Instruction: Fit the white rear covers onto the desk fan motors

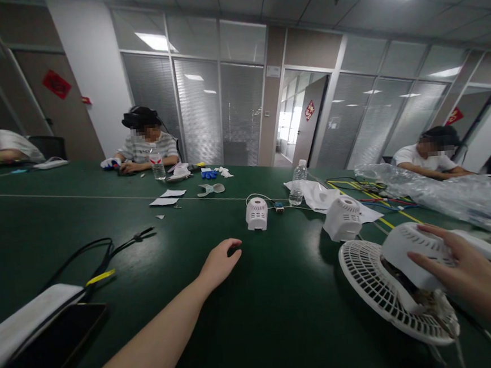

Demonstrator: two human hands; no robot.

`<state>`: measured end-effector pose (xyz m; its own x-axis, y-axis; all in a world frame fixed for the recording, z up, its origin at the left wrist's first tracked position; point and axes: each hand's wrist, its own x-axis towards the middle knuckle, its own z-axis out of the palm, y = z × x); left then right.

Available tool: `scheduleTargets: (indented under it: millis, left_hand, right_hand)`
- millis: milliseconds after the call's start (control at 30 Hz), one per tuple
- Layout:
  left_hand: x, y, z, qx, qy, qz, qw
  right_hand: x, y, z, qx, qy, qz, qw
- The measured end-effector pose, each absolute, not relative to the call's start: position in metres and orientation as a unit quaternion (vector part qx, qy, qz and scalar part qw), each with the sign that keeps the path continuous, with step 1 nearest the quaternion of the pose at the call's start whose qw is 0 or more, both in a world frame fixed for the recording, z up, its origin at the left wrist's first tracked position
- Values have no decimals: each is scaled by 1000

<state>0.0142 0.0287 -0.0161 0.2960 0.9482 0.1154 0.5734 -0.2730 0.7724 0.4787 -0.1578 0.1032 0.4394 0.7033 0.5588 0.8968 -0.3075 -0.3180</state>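
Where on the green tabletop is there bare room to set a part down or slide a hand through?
Bare tabletop lies between the left hand and the white fan grille, and between that hand and the black cables. It is crowded around the right hand: the slotted white housing it holds, the grille and clear plastic sheeting.

On the green flat table (282, 323), a round white plastic fan grille (360, 271) lies near right, with a domed white plastic housing (408, 253) over it, under the right hand (459, 260). Just beyond the grille stands a boxy white plastic shell (342, 222). Farther left, a small white slotted cover (256, 210) stands beyond and right of the left hand (218, 264). Behind, between shell and cover, stands a clear cylindrical plastic bottle (297, 184). Crumpled clear plastic sheeting (441, 191) lies far right.
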Motion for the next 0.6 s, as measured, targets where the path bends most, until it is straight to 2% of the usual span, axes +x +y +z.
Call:
scheduleTargets:
  millis: [100, 233, 333, 433, 600]
  left_hand:
    - [14, 28, -15, 739, 515, 296, 318]
    - [14, 27, -13, 738, 515, 295, 322]
    - [14, 26, -12, 736, 516, 295, 324]
    - [15, 26, -12, 735, 515, 295, 327]
    - [14, 27, -12, 733, 517, 295, 328]
  right_hand:
    - [472, -148, 117, -774, -511, -171, 333]
    - [452, -134, 139, -661, -550, -345, 377]
    - [436, -115, 154, -600, -569, -419, 375]
    - [427, -83, 164, -596, -585, -401, 378]
    - [433, -16, 158, -689, -536, -290, 392]
